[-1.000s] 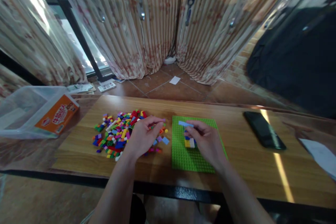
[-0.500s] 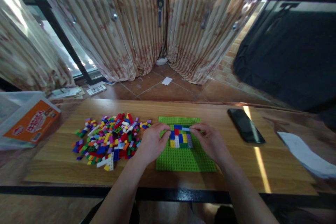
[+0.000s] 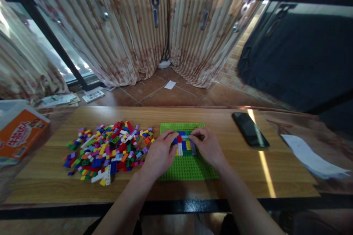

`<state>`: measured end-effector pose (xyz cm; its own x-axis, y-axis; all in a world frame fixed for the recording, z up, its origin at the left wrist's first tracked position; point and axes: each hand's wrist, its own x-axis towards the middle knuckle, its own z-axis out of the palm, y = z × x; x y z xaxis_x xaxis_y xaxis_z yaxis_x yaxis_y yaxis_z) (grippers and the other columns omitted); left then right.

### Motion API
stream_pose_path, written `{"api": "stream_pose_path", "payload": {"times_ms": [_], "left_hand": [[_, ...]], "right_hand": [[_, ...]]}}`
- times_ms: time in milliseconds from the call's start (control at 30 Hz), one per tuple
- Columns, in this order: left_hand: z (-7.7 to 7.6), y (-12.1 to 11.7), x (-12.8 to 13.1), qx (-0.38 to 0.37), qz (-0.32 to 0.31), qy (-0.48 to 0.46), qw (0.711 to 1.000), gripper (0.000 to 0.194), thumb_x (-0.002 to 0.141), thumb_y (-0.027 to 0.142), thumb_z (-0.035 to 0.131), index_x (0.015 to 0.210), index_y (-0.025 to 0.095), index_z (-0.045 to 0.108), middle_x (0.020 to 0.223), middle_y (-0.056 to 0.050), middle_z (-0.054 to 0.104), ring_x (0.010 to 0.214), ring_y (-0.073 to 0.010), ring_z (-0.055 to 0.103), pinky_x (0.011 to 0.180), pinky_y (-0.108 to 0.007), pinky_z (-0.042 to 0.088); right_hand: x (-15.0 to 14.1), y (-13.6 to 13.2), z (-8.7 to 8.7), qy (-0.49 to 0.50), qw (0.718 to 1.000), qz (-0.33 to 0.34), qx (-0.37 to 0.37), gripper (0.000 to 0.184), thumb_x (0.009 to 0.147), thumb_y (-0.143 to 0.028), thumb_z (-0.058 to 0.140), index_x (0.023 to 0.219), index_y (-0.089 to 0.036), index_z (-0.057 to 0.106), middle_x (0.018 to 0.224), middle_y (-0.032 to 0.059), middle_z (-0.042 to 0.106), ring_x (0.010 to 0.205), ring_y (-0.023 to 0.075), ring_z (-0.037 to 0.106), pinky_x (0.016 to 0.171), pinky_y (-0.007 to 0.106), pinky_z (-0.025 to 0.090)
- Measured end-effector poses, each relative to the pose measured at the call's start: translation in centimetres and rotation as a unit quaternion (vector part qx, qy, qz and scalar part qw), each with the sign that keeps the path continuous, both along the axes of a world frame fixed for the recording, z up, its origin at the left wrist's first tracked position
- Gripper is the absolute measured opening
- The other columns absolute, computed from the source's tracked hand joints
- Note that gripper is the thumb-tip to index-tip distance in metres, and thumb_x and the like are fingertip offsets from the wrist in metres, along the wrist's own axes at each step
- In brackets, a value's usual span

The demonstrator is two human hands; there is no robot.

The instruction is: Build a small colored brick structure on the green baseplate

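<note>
A green studded baseplate (image 3: 187, 169) lies on the wooden table, carrying a patch of toy building bricks in blue, red, white, yellow, green and grey. My right hand (image 3: 205, 145) pinches the right end of a light blue toy brick (image 3: 185, 137) over the upper part of this patch. At the patch's left edge, my left hand (image 3: 160, 154) has thumb and forefinger curled close together, beside a red brick (image 3: 179, 139). Whatever lies between the left fingertips is hidden. To the left spreads a pile of loose toy bricks (image 3: 103, 150) in many colours.
A black phone (image 3: 250, 129) lies on the table (image 3: 231, 183) at the right, with white paper (image 3: 311, 158) beyond it. A clear plastic box with an orange label (image 3: 23, 132) stands at the far left. Curtains (image 3: 132, 44) hang behind.
The whole view has shifted, so table things appear farther left. My right hand has come slightly closer to my left, with the light blue brick still at its fingertips.
</note>
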<state>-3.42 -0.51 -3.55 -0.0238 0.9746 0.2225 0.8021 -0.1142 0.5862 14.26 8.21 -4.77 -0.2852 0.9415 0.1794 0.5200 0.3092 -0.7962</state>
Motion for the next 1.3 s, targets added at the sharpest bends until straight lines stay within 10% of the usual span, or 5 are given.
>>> {"api": "stream_pose_path", "payload": {"times_ms": [700,1067,1300], "left_hand": [[0.6,-0.6,3.5,-0.082,0.041,0.218,0.972,0.043,0.096,0.025,0.046,0.138,0.02,0.053,0.144,-0.02,0.045,0.123,-0.0341,0.055,0.1,-0.048,0.049],[0.1,-0.5,2.5,-0.028,0.048,0.082,0.995,0.049,0.092,0.024,0.052,0.14,0.014,0.048,0.138,-0.017,0.051,0.126,-0.0318,0.051,0.107,-0.048,0.044],[-0.1,-0.5,1.7,-0.003,0.067,-0.033,0.997,0.049,0.092,0.024,0.051,0.139,0.011,0.045,0.133,-0.018,0.056,0.123,-0.0285,0.055,0.104,-0.046,0.048]], "right_hand": [[-0.6,0.3,0.2,0.023,0.996,-0.02,-0.079,0.012,0.073,-0.029,0.068,0.079,-0.02,0.065,0.076,0.002,0.068,0.071,0.0176,0.062,0.07,0.032,0.048],[1.3,2.0,0.5,0.195,0.958,-0.103,-0.182,0.044,0.069,-0.059,0.061,0.079,-0.016,0.067,0.078,0.006,0.07,0.069,0.0171,0.06,0.061,0.028,0.043],[0.8,1.1,1.2,0.07,0.994,-0.056,-0.061,0.035,0.083,-0.047,0.051,0.085,-0.017,0.07,0.08,0.0071,0.072,0.075,0.0201,0.064,0.07,0.033,0.046]]}}
